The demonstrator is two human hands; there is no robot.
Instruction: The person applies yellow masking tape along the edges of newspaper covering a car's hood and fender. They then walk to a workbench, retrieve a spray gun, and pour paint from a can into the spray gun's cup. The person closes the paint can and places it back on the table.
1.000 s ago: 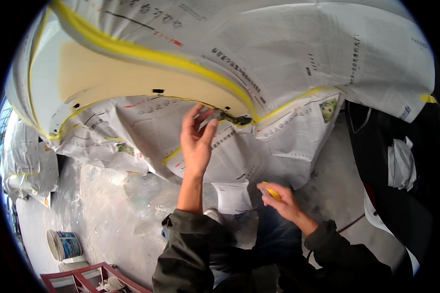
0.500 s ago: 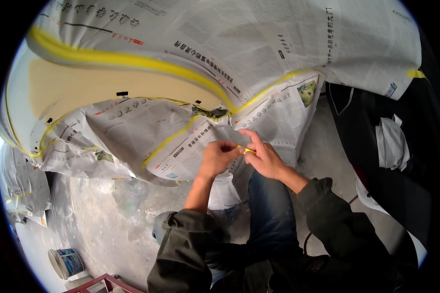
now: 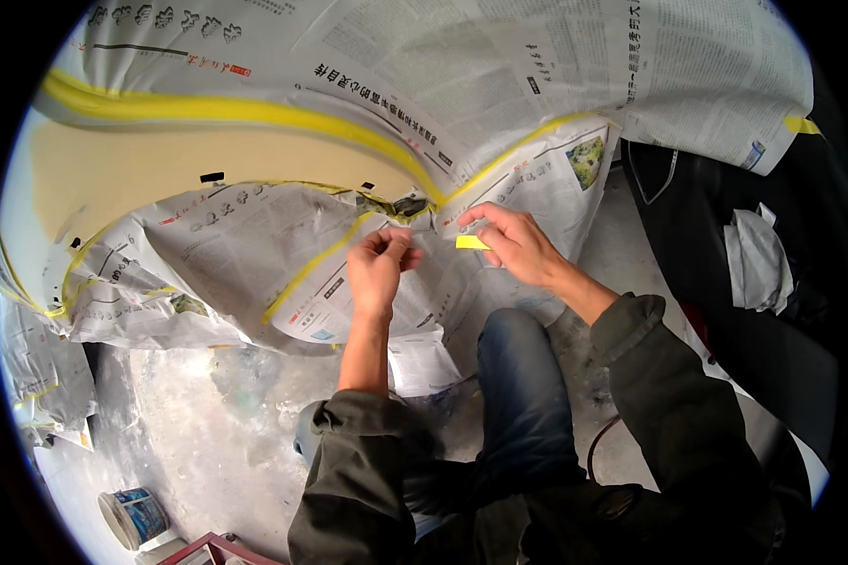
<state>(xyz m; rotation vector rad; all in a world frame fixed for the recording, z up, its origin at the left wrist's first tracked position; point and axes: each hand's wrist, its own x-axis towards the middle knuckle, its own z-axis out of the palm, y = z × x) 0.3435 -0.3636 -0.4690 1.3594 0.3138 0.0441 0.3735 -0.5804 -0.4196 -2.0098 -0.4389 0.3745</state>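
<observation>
Bare, mottled floor [image 3: 226, 405] spreads below a curved panel [image 3: 132, 169] with a beige patch, which printed newspaper sheets [image 3: 546, 66] surround, edged by yellow bands [image 3: 245, 111]. The person's right hand [image 3: 521, 250] pinches a piece of yellow tape [image 3: 470, 242], its right end hidden by the thumb and fingers; whether it is a strip or a roll seen edge-on cannot be told. It sits just right of the left hand, over the hanging paper. Its long axis runs left to right, the visible end pointing left. The left hand [image 3: 379, 273] has thumb and fingers drawn together, but whether anything lies between them cannot be made out. Beyond the hands, a dark gap [image 3: 410, 204] at the panel's lower edge is hard to read. At the near left stands a bucket [image 3: 134, 516], and the picture's near edge cuts off a dark red frame [image 3: 215, 550].
</observation>
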